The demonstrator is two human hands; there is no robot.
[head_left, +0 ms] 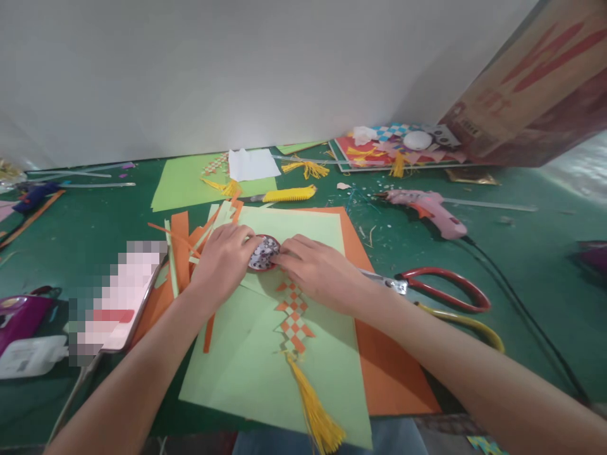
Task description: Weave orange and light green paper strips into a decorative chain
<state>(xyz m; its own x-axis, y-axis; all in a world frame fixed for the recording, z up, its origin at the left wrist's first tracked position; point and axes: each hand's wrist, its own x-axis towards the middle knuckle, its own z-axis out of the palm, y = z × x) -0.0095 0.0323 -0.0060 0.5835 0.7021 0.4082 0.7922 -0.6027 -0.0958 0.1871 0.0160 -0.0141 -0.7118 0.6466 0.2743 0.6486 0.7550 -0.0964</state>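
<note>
Over the green paper (265,379), a small round case (264,253) is gripped by the fingers of the left hand (230,253) and the right hand (315,262), one at each side. Just below it, a woven strip (294,316) with a yellow tassel (315,407) is laid; scissors (441,284) are placed to the right.
</note>
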